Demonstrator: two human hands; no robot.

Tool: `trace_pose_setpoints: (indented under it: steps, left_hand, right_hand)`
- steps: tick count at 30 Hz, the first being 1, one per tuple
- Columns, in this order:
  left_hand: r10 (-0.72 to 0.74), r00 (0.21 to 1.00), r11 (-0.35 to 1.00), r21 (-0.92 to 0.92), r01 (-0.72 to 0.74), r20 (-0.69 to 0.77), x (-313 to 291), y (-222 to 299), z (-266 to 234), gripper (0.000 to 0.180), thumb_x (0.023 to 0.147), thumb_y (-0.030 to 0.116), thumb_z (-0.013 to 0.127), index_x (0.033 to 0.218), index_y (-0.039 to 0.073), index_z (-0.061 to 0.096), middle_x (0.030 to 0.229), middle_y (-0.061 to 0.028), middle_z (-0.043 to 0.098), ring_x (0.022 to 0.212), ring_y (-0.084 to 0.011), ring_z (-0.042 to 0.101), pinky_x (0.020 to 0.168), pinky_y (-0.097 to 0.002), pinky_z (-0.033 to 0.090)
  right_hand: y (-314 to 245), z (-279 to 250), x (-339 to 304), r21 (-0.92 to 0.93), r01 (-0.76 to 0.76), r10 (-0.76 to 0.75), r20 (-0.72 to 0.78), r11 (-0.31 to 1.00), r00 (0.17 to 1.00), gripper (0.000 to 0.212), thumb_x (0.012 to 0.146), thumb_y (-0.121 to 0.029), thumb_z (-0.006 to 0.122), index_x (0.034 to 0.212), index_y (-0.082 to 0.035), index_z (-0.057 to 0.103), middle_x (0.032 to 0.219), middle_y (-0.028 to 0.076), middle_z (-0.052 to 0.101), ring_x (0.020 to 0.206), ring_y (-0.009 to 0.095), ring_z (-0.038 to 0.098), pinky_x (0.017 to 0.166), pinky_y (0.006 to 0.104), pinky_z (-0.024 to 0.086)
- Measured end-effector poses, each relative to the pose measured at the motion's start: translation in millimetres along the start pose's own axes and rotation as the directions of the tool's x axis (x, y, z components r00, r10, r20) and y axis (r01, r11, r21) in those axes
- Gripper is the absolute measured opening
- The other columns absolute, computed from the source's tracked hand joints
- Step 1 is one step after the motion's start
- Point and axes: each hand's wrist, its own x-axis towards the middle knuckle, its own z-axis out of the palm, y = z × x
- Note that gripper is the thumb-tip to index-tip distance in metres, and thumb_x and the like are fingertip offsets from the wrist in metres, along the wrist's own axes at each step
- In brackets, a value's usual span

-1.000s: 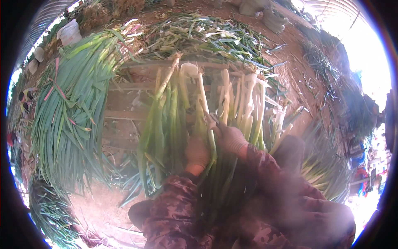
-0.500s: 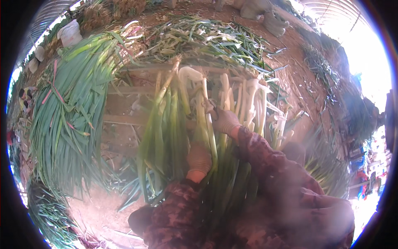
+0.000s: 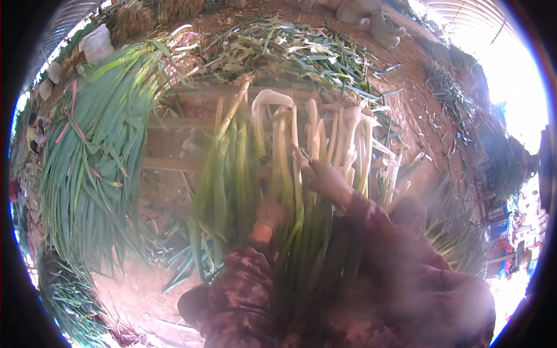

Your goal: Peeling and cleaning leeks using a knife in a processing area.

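Observation:
Several long green onions [image 3: 282, 151] lie side by side in front of me, pale stalks pointing away and green leaves running toward my lap. My gloved left hand [image 3: 270, 213] is closed around green onion stalks just below their white part. Higher up and to the right, my gloved right hand [image 3: 326, 181] has its fingers pinched together against a pale stalk. A small dark thing shows at those fingertips, but I cannot make out what it is. A loosened white outer layer [image 3: 270, 96] bends over beside the stalks.
A large bundle of green onions [image 3: 96, 168], tied with pink strips, lies at the left. Behind the wooden slats [image 3: 174, 165] is a heap of stripped leaves [image 3: 290, 49]. A white sack [image 3: 97, 44] stands at the far left, and more leafy piles line the right.
My left hand has shifted slightly up and left along the stalks. My right hand has moved a little down and to the right, staying pinched.

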Motion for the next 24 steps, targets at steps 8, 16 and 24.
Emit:
trace_pose_setpoints:
  steps: [8, 16, 24]
  left_hand:
    - [0.053, 0.994, 0.964, -0.253, -0.075, -0.092, -1, 9, 6, 0.044, 0.075, 0.029, 0.077, 0.112, 0.005, 0.07, 0.104, -0.0216, 0.071, 0.102, -0.0388, 0.066, 0.087, -0.0421, 0.05]
    - [0.072, 0.965, 0.97, -0.209, -0.127, -0.253, 0, -4, 12, 0.045, 0.087, 0.042, 0.067, 0.111, 0.004, 0.069, 0.101, -0.0247, 0.069, 0.098, -0.0432, 0.064, 0.083, -0.0441, 0.05]
    - [0.05, 0.966, 0.966, -0.235, -0.112, -0.253, -3, 4, 20, 0.038, 0.093, 0.035, 0.058, 0.108, 0.002, 0.068, 0.098, -0.0273, 0.066, 0.096, -0.0465, 0.062, 0.082, -0.0467, 0.049]
  right_hand:
    - [10, 18, -134, -0.147, 0.16, -0.154, 0.048, 0.976, 0.987, 0.051, 0.092, -0.027, 0.06, 0.137, -0.008, 0.047, 0.107, 0.024, 0.064, 0.084, 0.042, 0.067, 0.07, 0.0482, 0.054]
    - [15, 28, -180, -0.109, 0.165, -0.146, 0.168, 0.98, 0.975, 0.074, 0.085, -0.031, 0.066, 0.144, -0.001, 0.034, 0.089, 0.028, 0.066, 0.083, 0.046, 0.065, 0.074, 0.051, 0.053]
    - [12, 16, -185, -0.051, 0.093, -0.081, 0.195, 0.994, 0.977, 0.072, 0.085, -0.03, 0.068, 0.143, -0.002, 0.035, 0.087, 0.028, 0.065, 0.081, 0.046, 0.065, 0.072, 0.0513, 0.053]
